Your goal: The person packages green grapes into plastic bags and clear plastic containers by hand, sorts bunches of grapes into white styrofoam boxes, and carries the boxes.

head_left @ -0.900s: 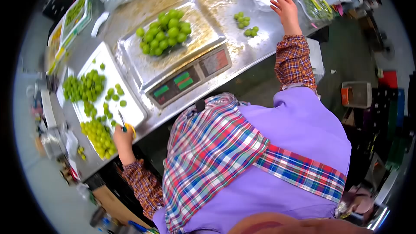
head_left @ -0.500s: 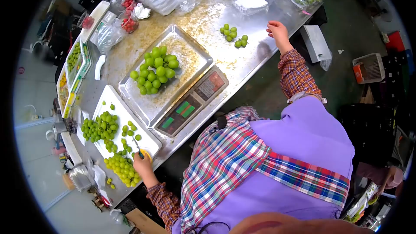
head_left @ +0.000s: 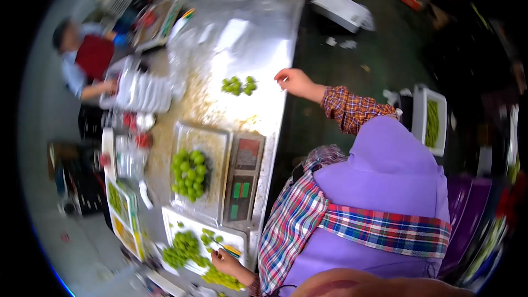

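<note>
My left hand (head_left: 228,264) is at the white cutting board (head_left: 237,237), its fingers closed on small scissors (head_left: 232,250) with yellow and dark handles, blurred by motion. Green grapes (head_left: 184,247) in bunches and small sprigs lie on the board beside it, with a yellower bunch (head_left: 223,279) by the wrist. Over the table's edge, my right hand (head_left: 297,83) is loosely curled, thumb and fingers a little apart, and I see nothing in it. Two small grape sprigs (head_left: 237,86) lie just left of it. A larger bunch of grapes (head_left: 190,174) rests in the metal tray (head_left: 217,148) on the scale (head_left: 243,176).
Clear plastic containers (head_left: 144,91) are stacked at the far side, with a co-worker (head_left: 91,58) touching them. Cups of red fruit (head_left: 144,141) and fruit boxes (head_left: 124,212) line the left. A white box (head_left: 341,10) stands on the floor beyond the table's edge.
My view has swung, so the table now runs more upright in the picture and a co-worker has come into sight. My right hand is nearer the small grape sprigs. My left hand stays by the board.
</note>
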`<state>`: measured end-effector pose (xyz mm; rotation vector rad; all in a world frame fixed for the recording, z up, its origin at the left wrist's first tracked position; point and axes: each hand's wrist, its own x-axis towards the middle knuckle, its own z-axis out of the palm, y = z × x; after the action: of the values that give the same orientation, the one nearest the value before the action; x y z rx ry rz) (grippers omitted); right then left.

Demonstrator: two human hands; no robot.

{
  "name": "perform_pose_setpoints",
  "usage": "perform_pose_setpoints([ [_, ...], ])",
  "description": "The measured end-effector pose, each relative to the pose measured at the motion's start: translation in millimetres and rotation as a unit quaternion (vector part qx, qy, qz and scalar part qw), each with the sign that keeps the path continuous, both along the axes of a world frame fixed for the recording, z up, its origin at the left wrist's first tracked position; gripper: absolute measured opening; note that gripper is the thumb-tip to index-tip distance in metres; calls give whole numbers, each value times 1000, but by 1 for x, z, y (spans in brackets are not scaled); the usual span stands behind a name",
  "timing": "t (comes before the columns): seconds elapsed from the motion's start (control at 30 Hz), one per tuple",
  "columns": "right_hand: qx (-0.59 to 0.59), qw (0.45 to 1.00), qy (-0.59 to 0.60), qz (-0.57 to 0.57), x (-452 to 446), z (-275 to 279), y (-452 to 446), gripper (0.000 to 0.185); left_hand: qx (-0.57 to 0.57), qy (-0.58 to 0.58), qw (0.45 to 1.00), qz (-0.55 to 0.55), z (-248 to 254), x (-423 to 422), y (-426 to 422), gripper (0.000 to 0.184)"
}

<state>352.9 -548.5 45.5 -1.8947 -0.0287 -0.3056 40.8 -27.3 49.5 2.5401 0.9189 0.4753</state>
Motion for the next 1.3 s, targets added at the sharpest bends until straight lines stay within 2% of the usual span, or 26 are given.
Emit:
perform_pose_setpoints([
  [0.07,-48,997,15,-54,-32,-14,-16,15,-62,-174,976,-113,29,39,-41,35],
  [0.1,-58,990,102,-74,-73,-9,-20,14,-188,-213,947,-150,46,52,-64,33],
  [0.13,-73,990,94,-77,-101,-39,-35,16,-229,-208,932,-191,68,60,-98,32],
  [0.2,-112,980,132,-98,-169,-46,-63,18,-346,-214,849,-337,74,79,-150,28],
  [0.27,-123,961,228,-98,-213,-70,-31,19,-414,-114,802,-416,92,112,-174,23],
  [0.33,-70,940,300,-147,-273,-47,-31,17,-455,-6,729,-511,79,134,-199,23],
  [0.4,-105,917,330,-199,-313,-50,-21,16,-530,104,671,-508,73,155,-217,23],
  [0.43,-108,909,331,-227,-328,-40,-12,17,-530,146,642,-534,75,169,-223,22],
  [0.47,-97,900,338,-255,-328,-60,-5,19,-541,182,625,-532,78,188,-230,22],
  [0.6,-64,847,329,-412,-378,-3,6,22,-478,252,564,-625,129,217,-270,20],
  [0.67,-92,804,294,-508,-402,38,1,23,-471,276,505,-668,149,222,-292,20],
  [0.7,-73,784,276,-551,-398,57,8,24,-440,303,496,-685,179,238,-305,20],
  [0.73,-70,768,232,-593,-399,57,2,25,-424,314,469,-708,169,249,-320,19],
  [0.77,-64,735,229,-635,-407,61,-9,26,-413,332,447,-720,166,252,-339,19],
  [0.8,-182,677,155,-696,-426,36,-37,27,-395,352,430,-731,171,251,-369,19],
  [0.83,-173,652,163,-720,-451,42,-61,26,-382,365,400,-748,156,248,-397,19],
  [0.9,-250,539,139,-792,-501,49,-109,24,-354,395,377,-759,126,239,-451,20],
  [0.93,-328,489,141,-796,-525,134,-120,27,-361,413,362,-754,178,238,-460,20],
  [0.97,-324,453,143,-818,-546,123,-146,32,-346,414,363,-760,161,236,-490,20],
  [1.0,-339,376,187,-842,-567,109,-170,35,-343,416,358,-762,147,236,-506,20],
  [1.07,-327,284,284,-856,-602,89,-207,48,-340,415,342,-771,126,238,-543,20],
  [1.13,-208,238,368,-874,-613,66,-226,56,-322,417,346,-776,97,249,-569,20],
  [1.17,-125,244,391,-879,-619,137,-210,60,-315,441,354,-763,148,255,-557,20],
  [1.2,-10,261,389,-883,-618,115,-224,61,-294,449,368,-760,128,268,-576,20],
  [1.27,90,313,355,-876,-660,22,-249,64,-267,459,376,-759,112,290,-608,22],
  [1.3,66,287,405,-865,-647,23,-242,59,-255,459,363,-770,91,309,-626,22],
])
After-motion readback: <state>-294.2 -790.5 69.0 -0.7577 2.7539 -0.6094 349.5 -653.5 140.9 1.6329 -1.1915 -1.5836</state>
